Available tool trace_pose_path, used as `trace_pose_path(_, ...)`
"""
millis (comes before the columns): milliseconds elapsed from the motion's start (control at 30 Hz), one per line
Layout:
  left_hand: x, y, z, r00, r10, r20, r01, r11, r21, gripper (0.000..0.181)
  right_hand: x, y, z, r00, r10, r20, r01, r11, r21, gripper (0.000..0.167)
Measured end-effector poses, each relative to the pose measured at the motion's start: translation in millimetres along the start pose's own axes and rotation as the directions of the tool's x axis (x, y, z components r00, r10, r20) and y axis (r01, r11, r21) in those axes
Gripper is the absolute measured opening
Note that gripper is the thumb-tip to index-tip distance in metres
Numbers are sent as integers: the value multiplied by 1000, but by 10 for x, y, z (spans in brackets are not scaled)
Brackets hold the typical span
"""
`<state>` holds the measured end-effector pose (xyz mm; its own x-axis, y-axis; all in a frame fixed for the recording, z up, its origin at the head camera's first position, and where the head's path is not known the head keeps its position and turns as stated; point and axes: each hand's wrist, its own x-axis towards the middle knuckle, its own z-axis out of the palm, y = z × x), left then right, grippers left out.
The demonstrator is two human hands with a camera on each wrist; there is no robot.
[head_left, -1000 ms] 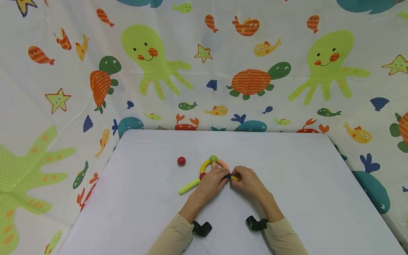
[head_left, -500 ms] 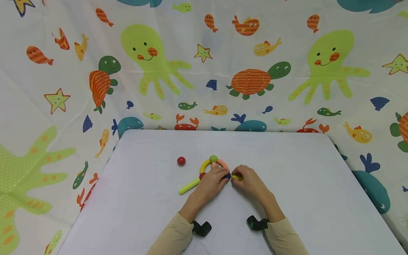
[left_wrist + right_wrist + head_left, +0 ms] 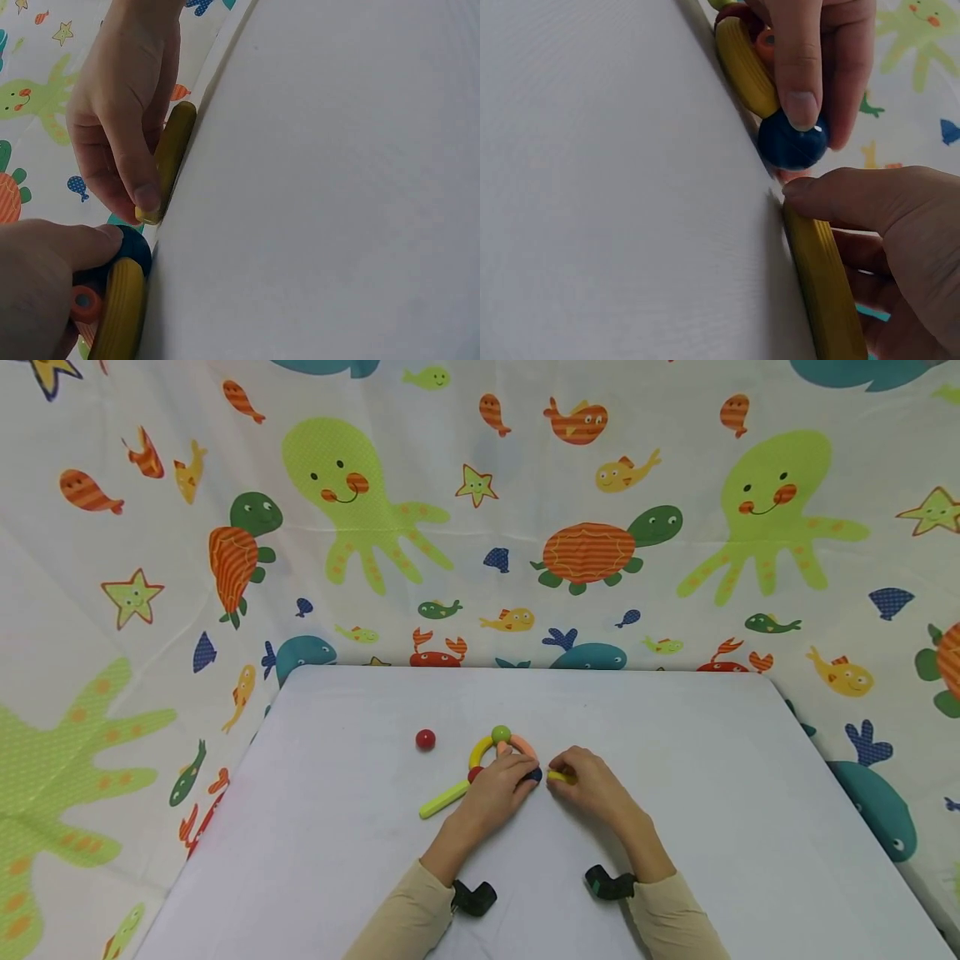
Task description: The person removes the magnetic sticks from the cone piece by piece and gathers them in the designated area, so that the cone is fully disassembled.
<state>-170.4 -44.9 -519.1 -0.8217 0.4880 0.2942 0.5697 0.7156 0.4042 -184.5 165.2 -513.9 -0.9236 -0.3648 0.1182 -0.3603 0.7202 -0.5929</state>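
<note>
Left hand (image 3: 497,789) and right hand (image 3: 588,781) extend from 2 beige sleeves (image 3: 405,906), black wrist unit (image 3: 474,898) at each cuff. Light green stick (image 3: 444,799) lies flat on the white worktop (image 3: 675,827), near end clear, far end running up to the left hand beside a red ball (image 3: 476,774). Right hand: fingers curled, thumb and fingers pinching a yellow bar (image 3: 825,285) close to its tip. That tip sits just beside the dark blue ball (image 3: 793,141), small gap between them, not touching. Left hand: fingers bent over the assembly, thumb pressed on the blue ball with fingers round its other side, so it has hold of it. Ridged yellow curved piece (image 3: 120,307) butts against the blue ball, mostly under the left hand in the head view. Orange piece (image 3: 85,304) with a hole in its end shows beside it; rest covered. Beyond the left hand, yellow arc (image 3: 480,750) and pink arc (image 3: 523,747) meet at a green ball (image 3: 501,734), far side of the ring. Loose red marble (image 3: 426,740) off to the left, well apart. Past the worktop's back edge: white cloth with printed sea animals (image 3: 588,553).
</note>
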Motion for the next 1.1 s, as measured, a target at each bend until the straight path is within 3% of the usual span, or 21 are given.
trace_pose_path(667, -13, 5, -7, 1000, -16, -21, 16, 1000, -18, 34, -4, 39, -127, 994, 22, 103, -20, 1000, -12, 18)
trace_pose_path(1100, 14, 28, -11, 1000, -12, -6, 12, 1000, -15, 35, 51, 130, -260, 995, 2, 99, 0, 1000, -24, 20)
